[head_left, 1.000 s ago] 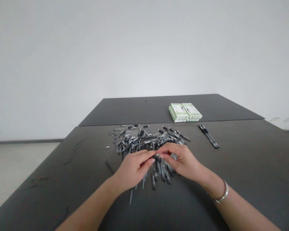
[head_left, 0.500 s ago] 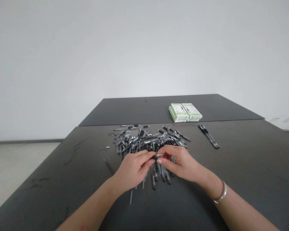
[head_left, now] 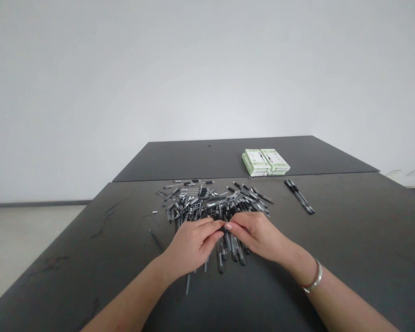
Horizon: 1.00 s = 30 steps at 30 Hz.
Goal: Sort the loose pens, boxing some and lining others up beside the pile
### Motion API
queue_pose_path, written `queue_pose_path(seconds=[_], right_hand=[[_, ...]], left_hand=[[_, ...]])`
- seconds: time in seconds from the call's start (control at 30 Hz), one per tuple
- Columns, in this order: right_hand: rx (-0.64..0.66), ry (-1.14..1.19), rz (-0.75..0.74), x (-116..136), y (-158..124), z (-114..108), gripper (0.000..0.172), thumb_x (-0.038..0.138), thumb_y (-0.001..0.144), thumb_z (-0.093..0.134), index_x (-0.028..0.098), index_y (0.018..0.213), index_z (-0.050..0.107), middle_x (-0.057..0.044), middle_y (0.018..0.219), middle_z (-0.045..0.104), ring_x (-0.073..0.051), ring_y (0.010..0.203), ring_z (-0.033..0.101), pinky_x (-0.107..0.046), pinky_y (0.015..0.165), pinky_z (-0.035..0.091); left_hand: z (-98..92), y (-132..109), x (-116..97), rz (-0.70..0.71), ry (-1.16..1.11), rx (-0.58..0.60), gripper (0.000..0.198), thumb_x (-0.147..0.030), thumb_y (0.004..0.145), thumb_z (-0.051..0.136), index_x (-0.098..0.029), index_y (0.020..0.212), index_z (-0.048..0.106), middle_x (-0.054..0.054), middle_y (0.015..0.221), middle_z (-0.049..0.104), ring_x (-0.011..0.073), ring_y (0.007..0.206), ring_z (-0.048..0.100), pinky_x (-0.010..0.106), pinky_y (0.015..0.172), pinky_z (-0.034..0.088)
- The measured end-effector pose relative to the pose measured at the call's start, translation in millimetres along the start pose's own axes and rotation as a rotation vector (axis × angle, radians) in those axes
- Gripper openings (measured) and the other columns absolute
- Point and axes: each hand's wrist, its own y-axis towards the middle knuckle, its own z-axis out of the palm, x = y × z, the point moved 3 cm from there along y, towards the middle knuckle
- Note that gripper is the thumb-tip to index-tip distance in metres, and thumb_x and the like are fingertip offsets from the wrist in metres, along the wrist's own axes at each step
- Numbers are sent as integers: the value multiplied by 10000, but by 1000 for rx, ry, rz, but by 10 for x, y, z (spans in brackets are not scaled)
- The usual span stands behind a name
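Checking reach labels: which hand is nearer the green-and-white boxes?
Right. The right hand sits almost straight in front of the green-and-white boxes, nearer the person; the left hand is farther off to their left.

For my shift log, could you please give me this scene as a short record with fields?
Surface: dark table
Left hand: fingertips pinched, meeting the other hand's
Right hand: fingertips pinched; bracelet on the wrist
Held item: too small to tell
Heap: loose pen parts, under and beyond both hands
To its right: a few pens, side by side
Behind: two green boxes
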Motion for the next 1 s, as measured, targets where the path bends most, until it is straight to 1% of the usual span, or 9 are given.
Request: queue_pose_path(seconds=[0.1,0.13,0.27,0.37,0.53,0.67,0.77,0.87,1.0], right_hand=[[10,91,-4,-7,-15,-28,127,298,914,575,179,933,614,-1,764,647,-105,662,570,-203,627,416],[2,118,-14,-8,-20,-37,111,263,897,595,183,973,612,-3,807,665,-104,689,586,-198,651,428],[-52,106,-62,-2,-25,-35,72,209,902,582,188,934,643,1,797,675,-100,708,594,-195,685,428],[-42,57,-71,1,-17,-1,144,268,930,553,174,873,646,1,725,642,-102,663,564,-208,648,402],[65,-7,-45,-4,-14,24,363,339,973,463,173,666,563,24,575,515,-96,542,454,-227,549,332],[46,66,-43,20,-24,-18,122,291,913,568,175,930,599,-13,776,646,-116,665,565,-219,629,411],[12,57,-74,36,-20,-22,93,222,916,549,183,981,603,-24,825,666,-123,706,588,-222,665,426],[7,-3,-61,29,-9,14,126,239,947,501,178,943,612,-29,781,654,-134,694,580,-234,656,415],[60,-62,-10,16,-4,73,245,301,988,419,169,897,605,-40,748,640,-146,674,571,-249,635,396]], left_hand=[[-14,-7,6,-6,7,-16,269,-222,973,469,-171,1163,653,42,851,665,145,738,625,240,649,468],[-18,-9,8,-7,10,-20,267,-221,971,473,-172,1160,656,41,848,665,144,732,624,238,643,466],[-22,-5,13,-8,18,-17,264,-227,970,475,-173,1147,663,42,840,668,150,741,627,245,659,473],[-23,1,7,-5,17,-18,265,-219,969,472,-181,1148,664,42,842,674,148,745,630,243,667,478],[-17,-4,-14,19,14,-1,265,-217,969,473,-179,1145,666,48,855,681,147,741,631,240,658,480],[-17,-7,1,13,24,6,263,-212,966,479,-176,1149,664,44,845,673,149,736,632,241,649,476],[-18,-3,24,-4,32,3,248,-212,964,488,-185,1131,668,31,825,662,146,732,630,240,657,476],[-14,1,31,3,52,-4,242,-210,962,488,-177,1118,670,31,824,662,148,733,631,242,656,478],[-6,1,32,27,89,-22,247,-202,962,480,-162,1116,670,43,839,675,149,728,637,242,643,486]])
